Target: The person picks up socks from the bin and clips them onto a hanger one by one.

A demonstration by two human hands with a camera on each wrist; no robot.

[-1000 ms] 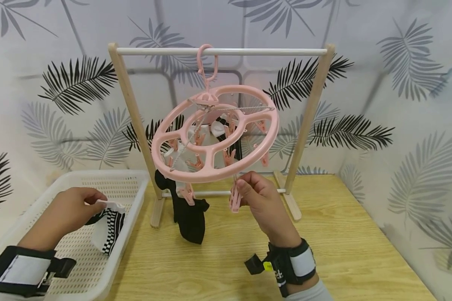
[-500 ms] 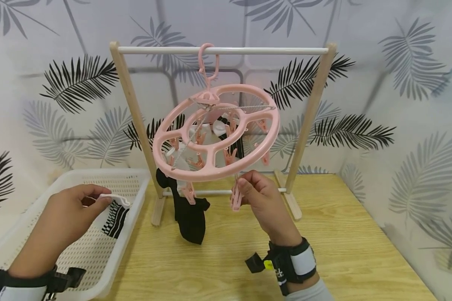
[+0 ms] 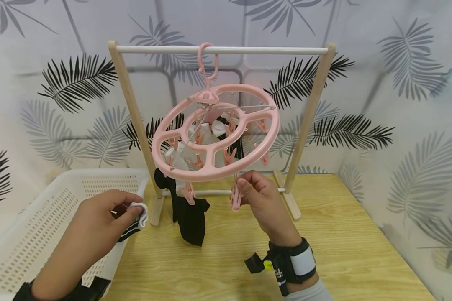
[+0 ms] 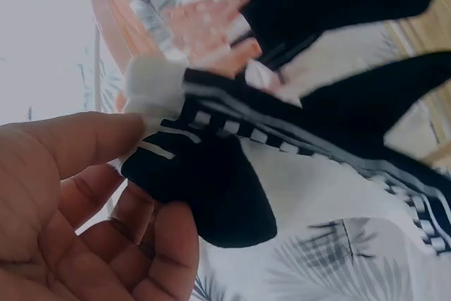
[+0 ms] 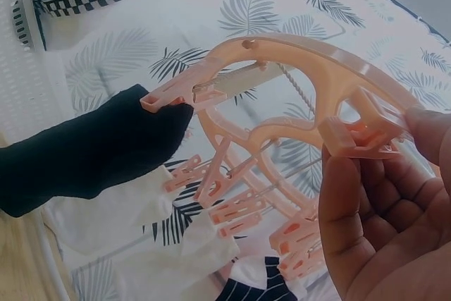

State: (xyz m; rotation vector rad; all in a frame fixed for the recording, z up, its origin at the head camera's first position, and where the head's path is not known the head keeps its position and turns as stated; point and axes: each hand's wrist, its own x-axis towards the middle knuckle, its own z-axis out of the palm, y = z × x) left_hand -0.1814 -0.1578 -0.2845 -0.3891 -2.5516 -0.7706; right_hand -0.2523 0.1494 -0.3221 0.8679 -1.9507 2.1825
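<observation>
My left hand (image 3: 101,219) pinches the white cuff of a sock (image 4: 225,188) with black parts, stripes and a checkered band. It is at the right rim of the basket in the head view, and the sock's lower part hangs behind the hand. A pink clothespin (image 3: 235,200) is pinched between thumb and fingers of my right hand (image 3: 265,207). This clothespin hangs from the near right of a round pink drying hanger (image 3: 226,172). To its left, another clothespin (image 3: 188,194) grips a black sock (image 5: 91,149). Both wrists wear black straps.
The hanger hooks over the white bar (image 3: 271,51) of a wooden rack (image 3: 312,108). White and striped socks (image 5: 257,280) hang farther back among several clothespins. A white plastic basket (image 3: 34,217) stands at the left on the wooden table (image 3: 342,242). Leaf-patterned cloth covers the back.
My left hand has moved right with the sock, from inside the basket to its right rim. The right hand stays on the same clothespin.
</observation>
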